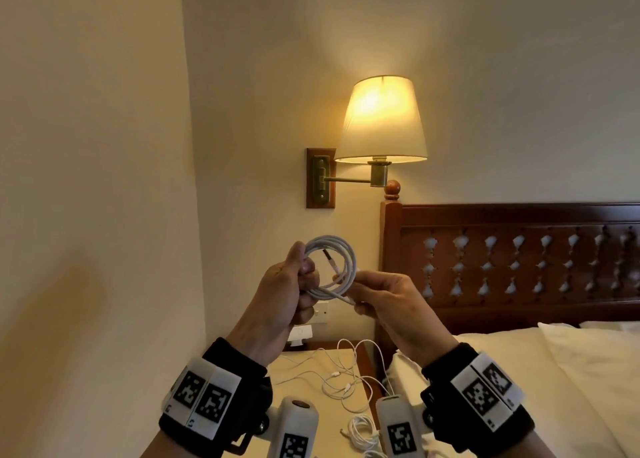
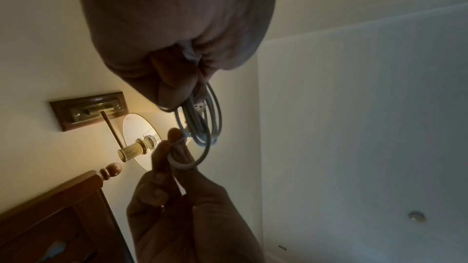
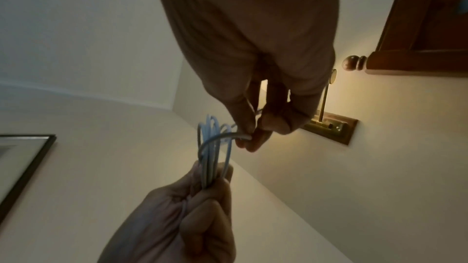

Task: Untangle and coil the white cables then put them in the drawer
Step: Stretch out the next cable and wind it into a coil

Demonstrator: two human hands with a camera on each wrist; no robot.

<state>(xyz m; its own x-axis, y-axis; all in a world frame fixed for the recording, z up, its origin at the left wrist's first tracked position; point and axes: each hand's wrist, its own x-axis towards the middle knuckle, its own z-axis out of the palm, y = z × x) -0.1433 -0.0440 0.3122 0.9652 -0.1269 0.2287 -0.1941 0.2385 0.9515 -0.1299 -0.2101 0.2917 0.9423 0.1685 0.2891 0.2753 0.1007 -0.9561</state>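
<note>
I hold a coiled white cable (image 1: 341,250) up in front of the wall, in several round loops. My left hand (image 1: 302,267) grips the coil's left side, thumb over the loops. My right hand (image 1: 351,293) pinches the cable's free end at the coil's lower right. The left wrist view has the coil (image 2: 205,119) hanging from the left hand (image 2: 177,79), with the right hand (image 2: 177,153) pinching a small loop below. In the right wrist view, the right hand (image 3: 250,133) nips the strand beside the coil (image 3: 210,147). Loose tangled white cables (image 1: 346,378) lie on the nightstand below. No drawer is in view.
The nightstand (image 1: 311,437) stands between the left wall and the bed (image 1: 519,381); a smaller white bundle (image 1: 363,430) lies on it. A lit wall lamp (image 1: 381,122) hangs just above my hands. The wooden headboard (image 1: 519,260) is to the right. A wall socket (image 1: 320,312) sits behind.
</note>
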